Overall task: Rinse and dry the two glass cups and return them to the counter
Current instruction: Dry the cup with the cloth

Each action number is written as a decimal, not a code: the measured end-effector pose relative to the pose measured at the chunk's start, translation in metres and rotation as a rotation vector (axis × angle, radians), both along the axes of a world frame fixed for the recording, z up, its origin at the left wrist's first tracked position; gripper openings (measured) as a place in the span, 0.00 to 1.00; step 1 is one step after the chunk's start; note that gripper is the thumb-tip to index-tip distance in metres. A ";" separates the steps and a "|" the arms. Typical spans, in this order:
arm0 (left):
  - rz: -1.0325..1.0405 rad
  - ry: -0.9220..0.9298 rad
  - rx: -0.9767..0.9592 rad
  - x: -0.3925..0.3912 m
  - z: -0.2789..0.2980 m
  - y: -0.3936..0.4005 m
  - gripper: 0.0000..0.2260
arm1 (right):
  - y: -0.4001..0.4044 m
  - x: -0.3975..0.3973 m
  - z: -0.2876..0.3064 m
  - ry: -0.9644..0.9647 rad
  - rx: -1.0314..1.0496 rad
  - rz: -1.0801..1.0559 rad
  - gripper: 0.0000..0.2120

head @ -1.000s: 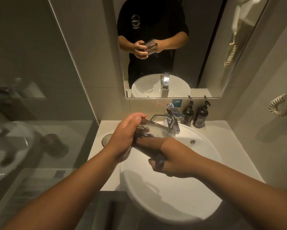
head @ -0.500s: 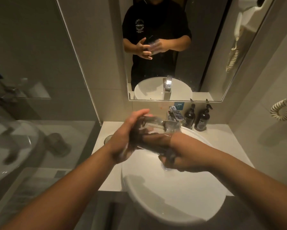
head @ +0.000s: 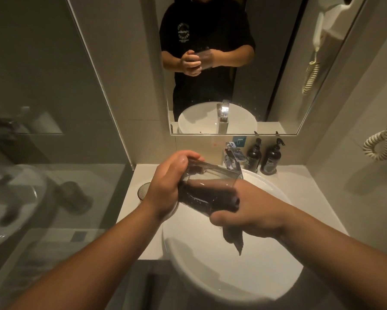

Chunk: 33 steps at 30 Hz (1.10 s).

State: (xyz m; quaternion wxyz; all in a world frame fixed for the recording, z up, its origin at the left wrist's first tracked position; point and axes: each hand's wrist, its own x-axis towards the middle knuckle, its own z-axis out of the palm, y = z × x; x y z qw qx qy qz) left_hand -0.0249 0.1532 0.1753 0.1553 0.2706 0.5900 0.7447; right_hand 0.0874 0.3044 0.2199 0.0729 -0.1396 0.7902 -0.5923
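Over the white basin (head: 228, 278) I hold a smoky glass cup (head: 212, 175) tilted on its side. My left hand (head: 168, 186) grips its base end. My right hand (head: 248, 211) has its fingers pushed inside the cup along with a dark cloth (head: 233, 240), whose loose end hangs below my palm. The second glass cup (head: 143, 190) stands upright on the white counter (head: 132, 206) left of the basin, mostly hidden behind my left wrist.
A chrome tap (head: 233, 157) stands behind the basin, with two dark pump bottles (head: 263, 157) to its right. A mirror (head: 233, 63) hangs above. A glass shower panel (head: 53, 130) borders the counter's left. A coiled dryer cord (head: 383, 139) hangs on the right wall.
My left hand closed around the cup's base after briefly spreading its fingers. The cup turned slightly and my right hand pushed the cloth deeper inside.
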 end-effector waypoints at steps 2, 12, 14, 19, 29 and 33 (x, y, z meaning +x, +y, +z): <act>0.018 0.103 0.013 0.000 0.002 -0.002 0.15 | -0.002 0.000 -0.002 -0.090 -0.315 0.032 0.25; -0.304 -0.184 -0.168 -0.020 0.021 -0.011 0.29 | 0.008 -0.008 0.007 0.357 0.832 0.062 0.32; -0.264 -0.266 -0.292 -0.021 0.028 -0.007 0.29 | 0.002 -0.010 0.003 0.532 1.159 0.134 0.30; -0.076 -0.081 -0.169 -0.019 0.020 0.007 0.12 | -0.005 -0.005 -0.004 0.356 0.814 0.036 0.32; -0.034 0.371 -0.081 -0.009 0.022 0.000 0.15 | -0.008 0.006 -0.007 -0.190 -0.602 -0.135 0.20; -0.070 0.459 -0.062 -0.011 0.015 -0.001 0.15 | 0.002 0.008 0.006 -0.072 -0.300 -0.111 0.23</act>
